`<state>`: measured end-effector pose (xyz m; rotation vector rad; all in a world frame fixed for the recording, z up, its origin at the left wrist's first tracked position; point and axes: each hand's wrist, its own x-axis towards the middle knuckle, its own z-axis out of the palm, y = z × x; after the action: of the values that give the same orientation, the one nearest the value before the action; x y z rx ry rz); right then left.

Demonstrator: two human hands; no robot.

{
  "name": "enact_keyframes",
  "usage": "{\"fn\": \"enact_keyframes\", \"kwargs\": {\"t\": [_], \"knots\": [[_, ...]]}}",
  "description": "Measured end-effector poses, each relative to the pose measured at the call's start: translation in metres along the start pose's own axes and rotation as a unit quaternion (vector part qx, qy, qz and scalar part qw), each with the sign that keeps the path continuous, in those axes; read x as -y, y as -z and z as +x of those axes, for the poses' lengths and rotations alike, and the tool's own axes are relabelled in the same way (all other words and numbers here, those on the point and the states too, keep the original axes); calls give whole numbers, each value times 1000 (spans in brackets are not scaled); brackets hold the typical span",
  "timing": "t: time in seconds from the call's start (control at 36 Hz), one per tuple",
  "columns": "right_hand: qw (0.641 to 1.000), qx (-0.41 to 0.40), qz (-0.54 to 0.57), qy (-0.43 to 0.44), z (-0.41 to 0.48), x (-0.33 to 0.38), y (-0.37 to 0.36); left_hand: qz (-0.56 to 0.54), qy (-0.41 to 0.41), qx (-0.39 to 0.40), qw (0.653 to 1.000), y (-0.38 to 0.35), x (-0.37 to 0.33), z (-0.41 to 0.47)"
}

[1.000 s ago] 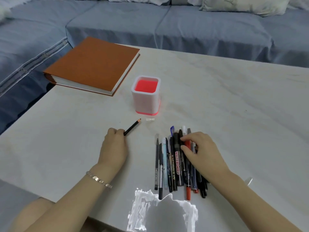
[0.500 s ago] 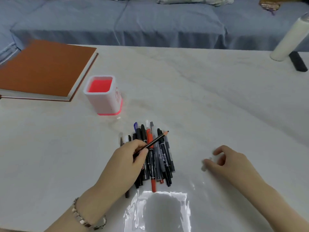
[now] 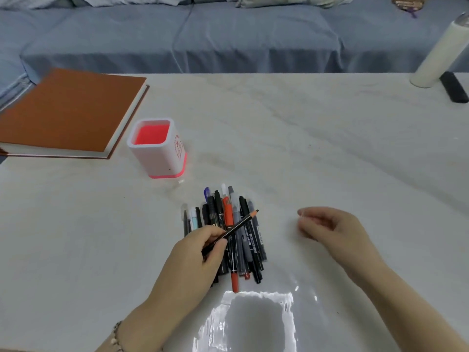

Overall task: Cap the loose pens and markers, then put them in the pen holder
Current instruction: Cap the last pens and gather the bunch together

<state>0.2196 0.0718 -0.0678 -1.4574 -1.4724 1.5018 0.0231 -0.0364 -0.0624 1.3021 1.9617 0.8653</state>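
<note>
Head view, single frame.

- Left hand: fingers clamped on a dark pencil, thumb against forefinger round its lower half. The pencil is tilted, its sharpened tip pointing toward 2 o'clock, and it crosses above the pile. Bracelet on that wrist.
- Pile of pens and markers: lies on the table, directly under and at 1 o'clock of the left hand. The barrels run roughly parallel along the 12–6 line, touching and overlapping. Mostly black and grey, with one red marker and one pale blue pen. Cap state of individual pens is too small to read.
- Right hand: at 3 o'clock of the pile and apart from it, low over the table. Its fingers are curled inward with thumb and forefinger tips near each other. That area is blurred, so I cannot tell whether anything is pinched between them.
- Pen holder: white, square, with a red inside and a red base band. It stands upright at 10 o'clock of the pile, near it but not touching. Nothing shows inside it. A small clear piece lies just beside its base at 5 o'clock.
- Brown-covered book: flat on the table at 10 o'clock of the holder, just beside it.
- Clear plastic bag: at 6 o'clock of the pile, glare on it.
- White cylinder and a black object: at the table's far right corner, 2 o'clock, side by side.
- Blue sofa: beyond the table's far edge, 12 o'clock.
</note>
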Motion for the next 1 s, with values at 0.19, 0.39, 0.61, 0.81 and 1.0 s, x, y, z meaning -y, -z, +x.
{"fn": "enact_keyframes", "kwargs": {"t": [0.19,0.39,0.61,0.81,1.0], "knots": [[949,36,311,-36,-12,21,-18,-59,0,-13,998,3,-7,-8],[946,65,315,-31,-23,28,-34,-86,-17,-17,996,6,-12,-14],[954,73,291,-17,-28,31,-40,-53,-51,-19,997,9,-11,-16],[968,91,234,9,-31,33,-47,-54,-83,-26,995,10,-11,-14],[971,90,216,50,-28,40,-55,-131,-25,22,991,22,-9,-5]]}}
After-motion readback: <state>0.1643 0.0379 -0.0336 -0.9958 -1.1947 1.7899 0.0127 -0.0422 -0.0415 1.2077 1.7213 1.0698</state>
